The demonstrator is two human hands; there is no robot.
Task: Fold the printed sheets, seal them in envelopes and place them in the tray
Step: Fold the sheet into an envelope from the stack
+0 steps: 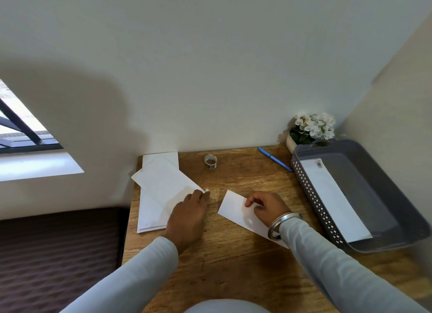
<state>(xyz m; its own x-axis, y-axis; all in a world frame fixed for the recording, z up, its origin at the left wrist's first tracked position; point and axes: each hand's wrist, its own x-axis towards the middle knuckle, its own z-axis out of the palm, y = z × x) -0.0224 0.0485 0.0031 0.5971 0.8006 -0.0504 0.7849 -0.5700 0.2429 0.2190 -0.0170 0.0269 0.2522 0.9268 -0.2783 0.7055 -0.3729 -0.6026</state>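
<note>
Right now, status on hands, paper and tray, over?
Left hand pinches corner of top paper on the stack. Right hand holds white paper on desk. One envelope in tray. Nothing between paper and tray.

Grainy wooden table (pixel 233 261), perforated plastic tray (pixel 313 196)

One view only, worn on the head. Looks forward and down across the desk (pixel 233 254) from its near edge, toward the wall (pixel 210 67) behind. Wide-angle, bending straight lines near the borders. Sits close above the desk, with sleeves (pixel 140 266) entering from the bottom. Catches the left hand (pixel 189 214), pinching a sheet (pixel 163 184), and the right hand (pixel 268 207) just below mid-frame. Takes in the tray (pixel 313 196) at the right border and a window (pixel 21 125) at the left.
</note>
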